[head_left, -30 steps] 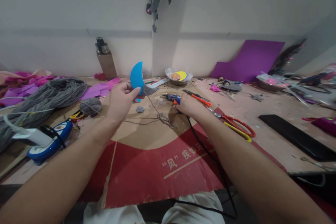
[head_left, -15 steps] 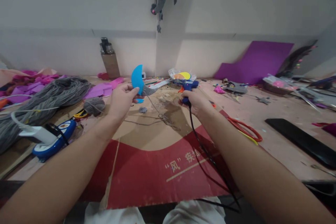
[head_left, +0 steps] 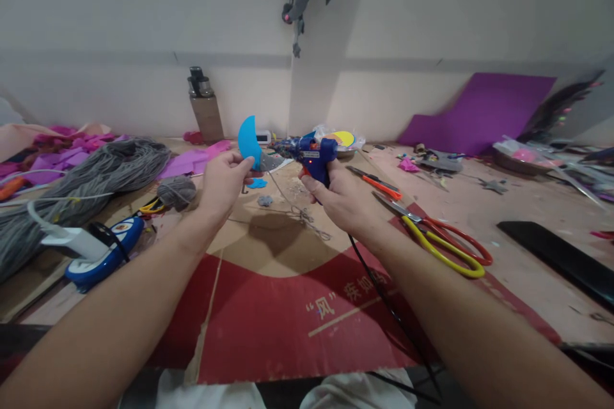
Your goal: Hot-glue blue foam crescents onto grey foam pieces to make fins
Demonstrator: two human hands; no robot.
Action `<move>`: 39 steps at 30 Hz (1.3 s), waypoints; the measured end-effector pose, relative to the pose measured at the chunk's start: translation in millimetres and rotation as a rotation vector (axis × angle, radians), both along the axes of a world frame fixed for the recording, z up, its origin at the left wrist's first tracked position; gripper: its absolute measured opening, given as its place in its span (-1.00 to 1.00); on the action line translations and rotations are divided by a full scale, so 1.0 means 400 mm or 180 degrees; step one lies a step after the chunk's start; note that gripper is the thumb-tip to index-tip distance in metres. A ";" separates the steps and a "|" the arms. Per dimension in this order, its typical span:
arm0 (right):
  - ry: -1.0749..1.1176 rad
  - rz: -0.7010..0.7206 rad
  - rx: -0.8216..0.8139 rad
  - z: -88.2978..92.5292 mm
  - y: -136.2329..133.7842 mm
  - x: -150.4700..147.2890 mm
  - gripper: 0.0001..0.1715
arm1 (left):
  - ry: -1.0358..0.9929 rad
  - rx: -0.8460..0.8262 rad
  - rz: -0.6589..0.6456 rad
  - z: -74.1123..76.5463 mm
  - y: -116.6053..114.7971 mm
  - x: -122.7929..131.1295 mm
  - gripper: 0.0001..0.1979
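Observation:
Between the thumb and fingers of my left hand [head_left: 229, 182] is a blue felt crescent [head_left: 248, 140], held upright. A grey felt piece [head_left: 271, 163] shows at its lower right edge, and grey yarn [head_left: 288, 197] trails from there down to the cardboard. My right hand [head_left: 338, 195] is wrapped round the handle of a blue hot glue gun [head_left: 316, 154]. Its nozzle points left at the grey piece, close to it; whether they touch I cannot tell. A small red light glows on the gun's body. A black cord [head_left: 378, 287] runs down from my right hand.
Red-and-tan cardboard [head_left: 268, 326] lies under my hands. To the right are scissors [head_left: 432, 230], an orange-handled cutter [head_left: 378, 184] and a black slab [head_left: 556, 255]. On the left lie grey yarn [head_left: 119, 169] and a blue power strip [head_left: 105, 262]. Purple sheet [head_left: 484, 115] leans against the wall.
My right hand has moved left and brought the glue gun's nozzle close to the grey felt piece. The scissors have come into fuller view. My left hand has stayed nearly still.

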State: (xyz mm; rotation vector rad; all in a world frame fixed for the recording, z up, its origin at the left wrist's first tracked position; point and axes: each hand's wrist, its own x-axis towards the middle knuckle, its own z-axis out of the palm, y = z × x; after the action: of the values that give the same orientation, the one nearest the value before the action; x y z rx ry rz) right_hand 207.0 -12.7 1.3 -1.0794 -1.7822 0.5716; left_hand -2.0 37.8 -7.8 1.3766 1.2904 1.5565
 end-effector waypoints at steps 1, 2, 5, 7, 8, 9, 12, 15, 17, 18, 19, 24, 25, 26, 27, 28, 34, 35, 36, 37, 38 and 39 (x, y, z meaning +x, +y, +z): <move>-0.0107 -0.0032 0.0094 -0.001 -0.003 -0.002 -0.76 | 0.0018 0.0008 0.0006 0.001 -0.001 0.000 -0.88; -0.0182 -0.0039 0.0186 -0.002 -0.004 -0.005 -0.76 | 0.0038 0.0024 0.0003 0.002 -0.003 0.001 -0.88; -0.0325 0.0004 0.0309 -0.008 -0.004 -0.011 -0.71 | 0.0093 0.0087 -0.0015 0.008 -0.012 0.004 -0.88; -0.0382 0.0031 0.0297 -0.011 -0.004 -0.014 -0.68 | 0.0091 0.0091 -0.0014 0.011 -0.016 0.006 -0.88; -0.0400 0.0032 0.0290 -0.012 -0.004 -0.015 -0.67 | 0.0102 0.0090 -0.0009 0.012 -0.017 0.006 -0.88; -0.0419 0.0029 0.0289 -0.012 -0.005 -0.016 -0.67 | 0.0127 0.0089 0.0004 0.012 -0.017 0.006 -0.88; -0.0469 0.0004 0.0320 -0.011 -0.009 -0.016 -0.66 | 0.0268 0.0140 0.0045 0.009 -0.014 0.002 -0.85; -0.0548 0.0013 0.0349 -0.014 -0.009 -0.015 -0.61 | 0.0319 0.0145 0.0084 0.007 -0.012 0.000 -0.83; -0.0592 0.0017 0.0351 -0.017 -0.007 -0.015 -0.59 | 0.0271 0.0100 0.0070 0.008 -0.015 0.002 -0.84; -0.0604 0.0015 0.0348 -0.019 -0.006 -0.015 -0.59 | 0.0247 0.0081 0.0054 0.009 -0.016 0.003 -0.84; -0.0605 0.0009 0.0345 -0.020 -0.005 -0.016 -0.60 | 0.0233 0.0075 0.0034 0.010 -0.018 0.004 -0.84; -0.0536 0.0036 0.0326 -0.017 -0.005 -0.018 -0.60 | 0.0242 0.0144 -0.0047 0.012 -0.020 0.008 -0.85; -0.0518 0.0047 0.0316 -0.016 -0.005 -0.018 -0.61 | 0.0220 0.0141 -0.0060 0.013 -0.020 0.008 -0.86; -0.0503 0.0047 0.0306 -0.014 -0.006 -0.019 -0.62 | 0.0195 0.0129 -0.0074 0.013 -0.020 0.009 -0.87; -0.0490 0.0039 0.0298 -0.013 -0.006 -0.019 -0.63 | 0.0175 0.0116 -0.0086 0.013 -0.021 0.010 -0.87; -0.0482 0.0032 0.0295 -0.012 -0.006 -0.019 -0.63 | 0.0168 0.0107 -0.0089 0.014 -0.022 0.011 -0.88; -0.0454 -0.0094 0.0256 -0.011 -0.006 -0.016 -0.67 | 0.0201 0.0151 -0.0147 0.016 -0.028 0.015 -0.87; -0.0455 -0.0116 0.0238 -0.012 -0.007 -0.015 -0.67 | 0.0198 0.0157 -0.0176 0.016 -0.029 0.015 -0.87; -0.0458 -0.0137 0.0223 -0.011 -0.007 -0.015 -0.67 | 0.0199 0.0155 -0.0189 0.015 -0.029 0.016 -0.87; -0.0470 -0.0151 0.0207 -0.011 -0.007 -0.014 -0.67 | 0.0204 0.0152 -0.0185 0.015 -0.029 0.016 -0.87; -0.0482 -0.0171 0.0197 -0.011 -0.007 -0.014 -0.67 | 0.0209 0.0154 -0.0172 0.014 -0.028 0.015 -0.87; -0.0493 -0.0193 0.0184 -0.011 -0.007 -0.014 -0.68 | 0.0214 0.0157 -0.0150 0.013 -0.027 0.014 -0.87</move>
State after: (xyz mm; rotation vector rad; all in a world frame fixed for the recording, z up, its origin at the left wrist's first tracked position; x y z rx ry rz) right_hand 201.5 -15.6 -3.1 -1.1600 -1.8804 0.4066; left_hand 3.8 27.2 -2.8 1.4912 1.2577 1.5315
